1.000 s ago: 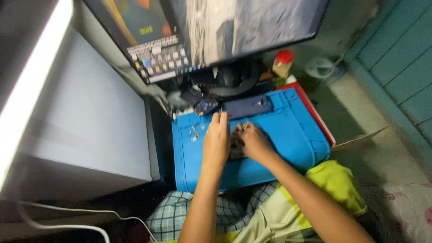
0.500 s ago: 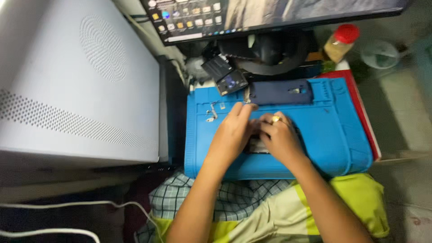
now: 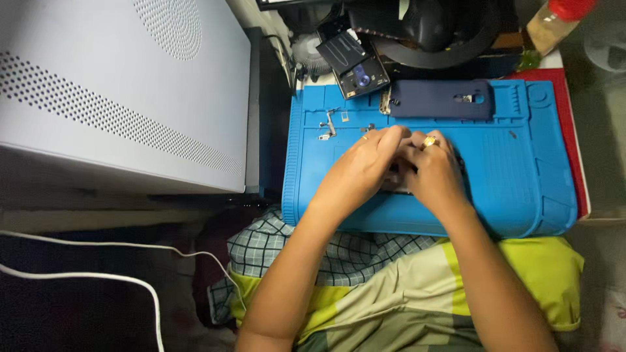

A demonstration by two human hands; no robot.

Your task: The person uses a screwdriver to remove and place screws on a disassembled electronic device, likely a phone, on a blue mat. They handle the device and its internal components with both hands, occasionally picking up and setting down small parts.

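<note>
My left hand point(image 3: 360, 171) and my right hand point(image 3: 435, 168) meet over the middle of a blue work mat point(image 3: 521, 176). Their fingers close together on a small flat device point(image 3: 394, 186) that lies on the mat; the hands cover most of it. A gold ring shows on my right hand. Just beyond the fingers lies a dark blue phone case point(image 3: 438, 99), back up. A few tiny metal parts point(image 3: 329, 124) sit on the mat left of my left hand.
A dark phone point(image 3: 354, 63) with its back open lies behind the mat. A white perforated case point(image 3: 117, 91) fills the left. A monitor stand point(image 3: 430, 29) and a red-capped bottle point(image 3: 554, 19) stand at the back. White cables point(image 3: 98, 261) run at lower left.
The view has tilted down and closer, so the monitor screen has left the frame. Both hands stay together on the device at the mat's middle.
</note>
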